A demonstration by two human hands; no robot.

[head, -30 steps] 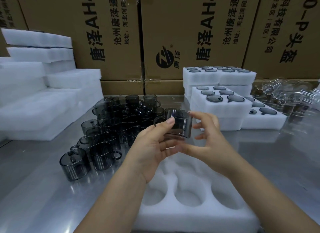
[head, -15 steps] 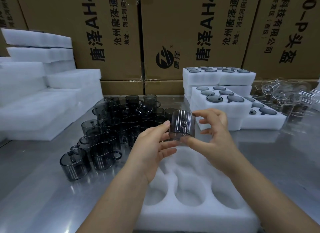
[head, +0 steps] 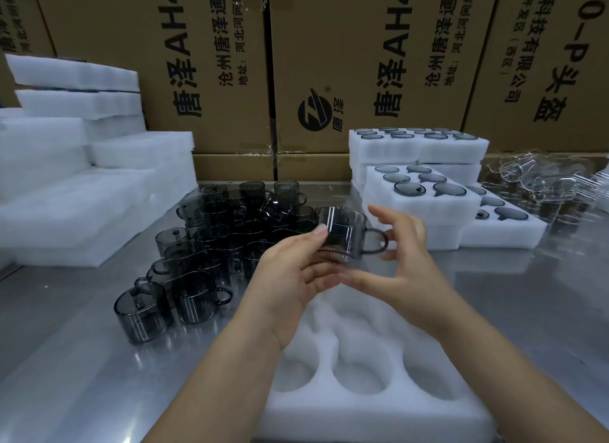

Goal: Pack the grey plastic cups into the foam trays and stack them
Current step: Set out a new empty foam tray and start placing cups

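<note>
Closest to me lies an empty foam tray (head: 362, 423) on the steel table (head: 66, 343), and above its far end my left hand (head: 290, 277) pinches a grey cup (head: 342, 235), thumb on the wall and fingers under the base. My right hand (head: 405, 264) is cupped round the handle side with fingers spread, and I cannot tell whether they touch. Beyond on the left stands a pile of loose cups (head: 230, 225), on the right are packed trays (head: 412, 211), and cardboard boxes (head: 346, 63) rise behind.
</note>
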